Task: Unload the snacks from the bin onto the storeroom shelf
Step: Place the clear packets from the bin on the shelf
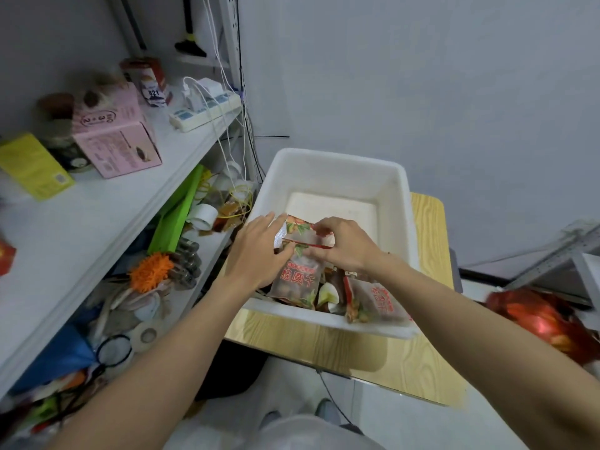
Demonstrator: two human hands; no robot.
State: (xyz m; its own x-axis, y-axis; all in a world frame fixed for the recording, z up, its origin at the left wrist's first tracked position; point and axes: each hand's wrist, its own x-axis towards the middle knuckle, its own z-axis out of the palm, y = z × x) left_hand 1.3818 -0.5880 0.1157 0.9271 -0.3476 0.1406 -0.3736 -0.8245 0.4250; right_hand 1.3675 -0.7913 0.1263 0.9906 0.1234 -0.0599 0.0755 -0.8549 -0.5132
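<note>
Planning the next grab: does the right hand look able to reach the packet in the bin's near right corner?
Likely yes, once freed: the corner packet lies uncovered beside the right hand, which pinches the upright packet with the left hand.

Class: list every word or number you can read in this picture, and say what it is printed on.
"桂圆干", red: clear snack bag held in the white plastic bin.
"821": small red-and-white carton on the white shelf.
Pink cardboard box, yellow-green box, second clear bag: print too blurred to read.

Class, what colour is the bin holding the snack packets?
The bin is white, shown best in the head view.
</note>
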